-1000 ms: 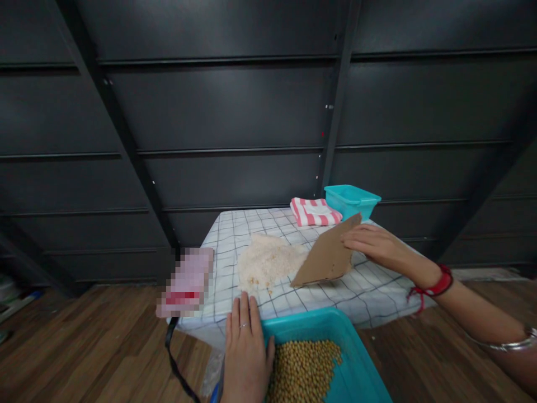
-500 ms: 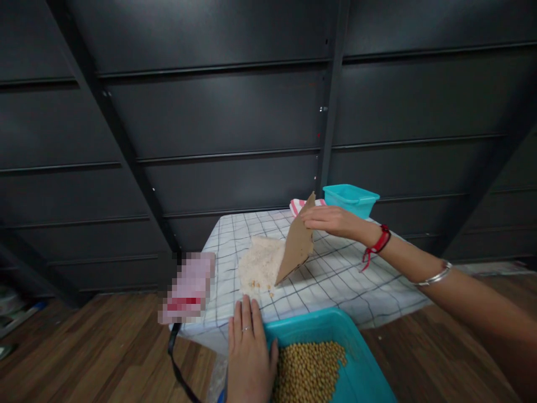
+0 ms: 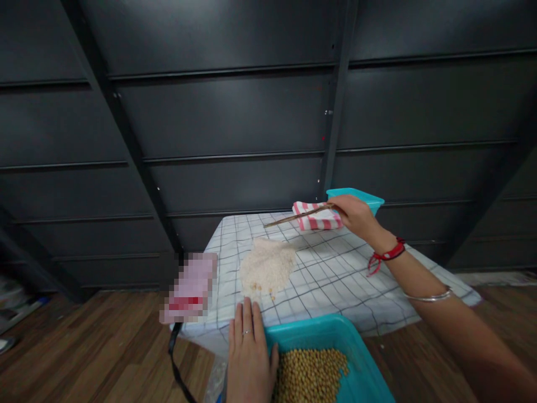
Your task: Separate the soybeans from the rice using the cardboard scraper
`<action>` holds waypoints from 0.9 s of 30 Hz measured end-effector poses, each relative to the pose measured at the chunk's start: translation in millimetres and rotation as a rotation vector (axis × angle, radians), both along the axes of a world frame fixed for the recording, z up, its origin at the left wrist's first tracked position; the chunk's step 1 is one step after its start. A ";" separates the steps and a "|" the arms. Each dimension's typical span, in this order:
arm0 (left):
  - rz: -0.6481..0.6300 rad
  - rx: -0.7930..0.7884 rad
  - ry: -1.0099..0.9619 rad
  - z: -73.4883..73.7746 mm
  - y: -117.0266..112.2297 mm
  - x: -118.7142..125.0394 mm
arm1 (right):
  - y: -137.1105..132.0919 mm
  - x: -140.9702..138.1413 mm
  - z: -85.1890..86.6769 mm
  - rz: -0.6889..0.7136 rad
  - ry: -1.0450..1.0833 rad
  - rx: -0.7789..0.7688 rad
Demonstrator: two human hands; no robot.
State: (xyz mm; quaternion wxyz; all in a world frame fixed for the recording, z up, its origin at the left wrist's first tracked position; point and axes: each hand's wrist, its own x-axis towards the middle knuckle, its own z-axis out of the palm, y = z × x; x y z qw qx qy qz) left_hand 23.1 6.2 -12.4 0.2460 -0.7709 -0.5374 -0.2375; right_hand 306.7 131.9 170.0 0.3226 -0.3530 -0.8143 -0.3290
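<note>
My right hand (image 3: 354,215) is closed around one end of a brown cardboard piece (image 3: 296,217), held nearly edge-on above the far part of the table. Below it, a flat heap of white rice-like grains (image 3: 268,264) is spread on the checked cloth, with several yellowish beans (image 3: 258,287) along its near edge. In the foreground stands a turquoise tub (image 3: 364,361) with a pile of soybeans (image 3: 312,375). My left hand (image 3: 249,350) grips the tub's left side, its thumb over the rim on the inside and its fingers stretched forward towards the table edge.
The table wears a white checked cloth (image 3: 335,280). A red-and-white striped cloth (image 3: 321,222) lies at the back, beside another turquoise tub (image 3: 375,200). A blurred-out pink object (image 3: 191,285) with a black strap (image 3: 174,352) is at the left edge. A dark panelled wall (image 3: 235,117) stands behind.
My right hand has lifted the cardboard off the grain heap and moved it back and up, tilting it towards level. The grains and striped cloth show more fully. My left hand stays put.
</note>
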 end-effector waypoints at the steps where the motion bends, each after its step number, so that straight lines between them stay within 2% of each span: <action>1: 0.034 0.007 -0.022 0.6 -0.3 0.6 | -3.5 -3.3 -1.8 -0.010 -0.001 0.000; 6: 0.070 0.041 -0.023 4.5 -1.9 6.0 | -30.8 -15.9 -4.7 -0.019 -0.133 -0.048; 10: 0.068 0.019 0.028 4.8 -0.9 2.4 | -47.8 -10.9 -8.1 -0.046 -0.217 -0.084; 17: 0.019 -0.025 0.061 -0.2 -0.4 -6.9 | -59.9 -3.0 -16.2 -0.055 -0.274 -0.125; 23: 0.055 0.018 -0.046 -1.0 0.0 2.7 | -73.8 0.1 -11.8 -0.083 -0.301 -0.128; 27: 0.047 0.019 -0.069 -0.3 0.4 5.7 | -78.2 5.7 -15.3 -0.141 -0.342 -0.092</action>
